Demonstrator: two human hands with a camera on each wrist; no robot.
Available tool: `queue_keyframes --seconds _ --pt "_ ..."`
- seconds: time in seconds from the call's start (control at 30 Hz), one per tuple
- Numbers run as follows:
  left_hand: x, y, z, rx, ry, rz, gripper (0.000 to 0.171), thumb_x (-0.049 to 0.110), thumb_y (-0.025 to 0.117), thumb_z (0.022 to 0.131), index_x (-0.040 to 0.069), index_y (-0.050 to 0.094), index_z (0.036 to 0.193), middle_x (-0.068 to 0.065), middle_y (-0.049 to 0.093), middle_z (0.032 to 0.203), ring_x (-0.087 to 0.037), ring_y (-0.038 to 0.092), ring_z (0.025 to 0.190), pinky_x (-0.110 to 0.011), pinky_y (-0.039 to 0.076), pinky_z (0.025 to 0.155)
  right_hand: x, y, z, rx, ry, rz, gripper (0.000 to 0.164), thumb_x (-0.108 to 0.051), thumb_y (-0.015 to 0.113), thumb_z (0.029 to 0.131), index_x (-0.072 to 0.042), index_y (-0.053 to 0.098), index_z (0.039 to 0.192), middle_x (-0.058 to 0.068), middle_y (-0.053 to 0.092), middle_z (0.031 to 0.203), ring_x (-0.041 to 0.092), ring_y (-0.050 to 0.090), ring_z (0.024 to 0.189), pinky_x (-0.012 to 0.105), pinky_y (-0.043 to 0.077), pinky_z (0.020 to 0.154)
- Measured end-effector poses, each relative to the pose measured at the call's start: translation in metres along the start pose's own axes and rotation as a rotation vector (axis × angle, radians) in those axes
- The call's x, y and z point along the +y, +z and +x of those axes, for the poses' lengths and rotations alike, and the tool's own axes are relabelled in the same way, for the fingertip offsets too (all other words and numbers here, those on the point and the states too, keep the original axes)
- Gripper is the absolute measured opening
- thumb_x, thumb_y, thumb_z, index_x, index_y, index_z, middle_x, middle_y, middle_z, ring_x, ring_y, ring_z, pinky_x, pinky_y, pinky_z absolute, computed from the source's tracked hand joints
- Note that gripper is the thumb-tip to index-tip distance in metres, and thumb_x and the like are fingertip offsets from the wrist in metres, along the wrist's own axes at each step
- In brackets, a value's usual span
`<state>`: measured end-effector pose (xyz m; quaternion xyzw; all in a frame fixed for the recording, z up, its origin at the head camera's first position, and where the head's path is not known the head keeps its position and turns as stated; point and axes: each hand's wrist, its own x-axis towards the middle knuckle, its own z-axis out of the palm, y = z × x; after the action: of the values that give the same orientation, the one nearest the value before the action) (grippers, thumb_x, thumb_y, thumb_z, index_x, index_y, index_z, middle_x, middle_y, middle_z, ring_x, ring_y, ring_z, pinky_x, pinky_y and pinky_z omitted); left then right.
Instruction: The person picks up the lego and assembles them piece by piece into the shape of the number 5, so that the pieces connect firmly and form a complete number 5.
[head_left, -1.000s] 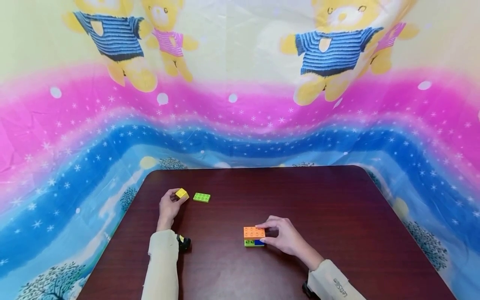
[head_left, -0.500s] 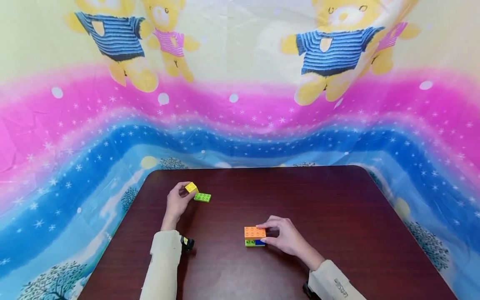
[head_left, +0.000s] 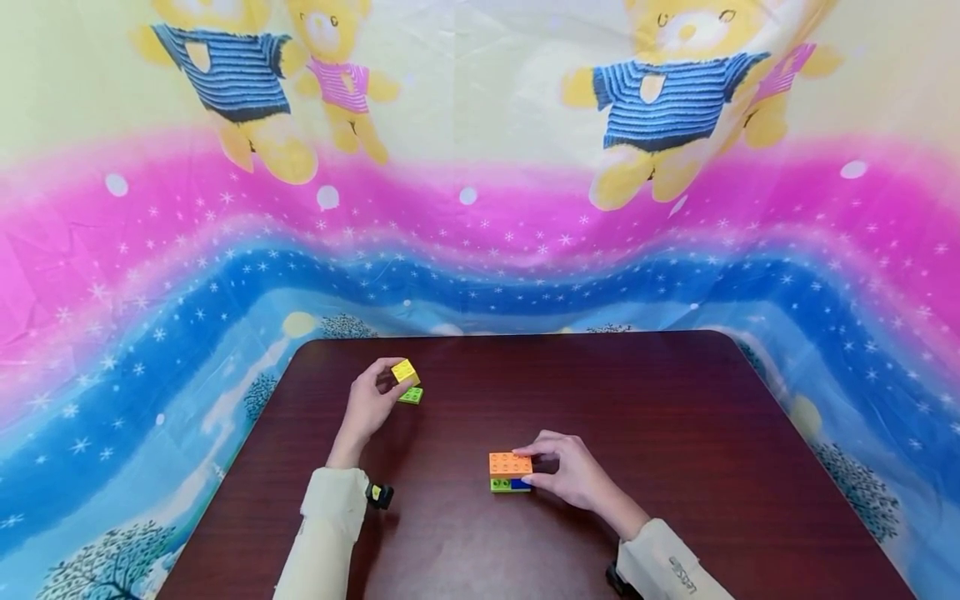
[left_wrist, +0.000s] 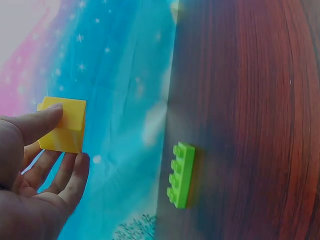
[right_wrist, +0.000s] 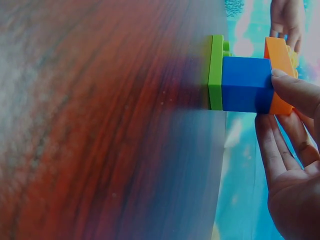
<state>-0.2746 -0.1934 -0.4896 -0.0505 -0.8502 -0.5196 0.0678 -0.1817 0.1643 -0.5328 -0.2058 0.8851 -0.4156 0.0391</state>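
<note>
Two hands work five toy bricks at one dark wood table [head_left: 637, 400]. At left of center in the frame, the left hand [head_left: 371, 404] grasps one yellow block [head_left: 406, 372], held up clear of a lone green plate [head_left: 412, 396], one of two such plates. At lower center, the right hand [head_left: 573, 475] grips a stack of three pieces [head_left: 510, 467]: one orange brick [right_wrist: 279, 55] on top, one blue block [right_wrist: 245, 85] in the middle and the second green plate [right_wrist: 215, 75] underneath. Four printed teddy bears [head_left: 654, 100] line the upper part of one fabric backdrop [head_left: 465, 225].
</note>
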Motion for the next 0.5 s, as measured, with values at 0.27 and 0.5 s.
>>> queue_keyframes --seconds 0.27,0.5 --pt "0.015 0.007 -0.011 -0.043 0.063 0.009 0.044 0.016 0.077 0.095 0.016 0.063 0.136 -0.012 0.067 0.127 -0.030 0.067 0.115 -0.045 0.060 0.094 0.002 0.000 0.000 0.003 -0.006 -0.001 0.046 -0.015 0.089 0.082 -0.023 0.077 0.125 -0.014 0.063 0.099 0.013 0.067 0.100 0.031 0.061 0.089" --pt "0.025 0.016 -0.022 -0.057 0.119 0.019 0.044 0.014 0.080 0.092 0.015 0.065 0.133 -0.011 0.068 0.124 -0.031 0.066 0.111 -0.050 0.058 0.097 0.003 -0.001 0.000 0.003 -0.020 -0.014 0.046 -0.016 0.089 0.082 -0.025 0.077 0.125 -0.015 0.063 0.099 0.010 0.065 0.099 0.031 0.061 0.089"
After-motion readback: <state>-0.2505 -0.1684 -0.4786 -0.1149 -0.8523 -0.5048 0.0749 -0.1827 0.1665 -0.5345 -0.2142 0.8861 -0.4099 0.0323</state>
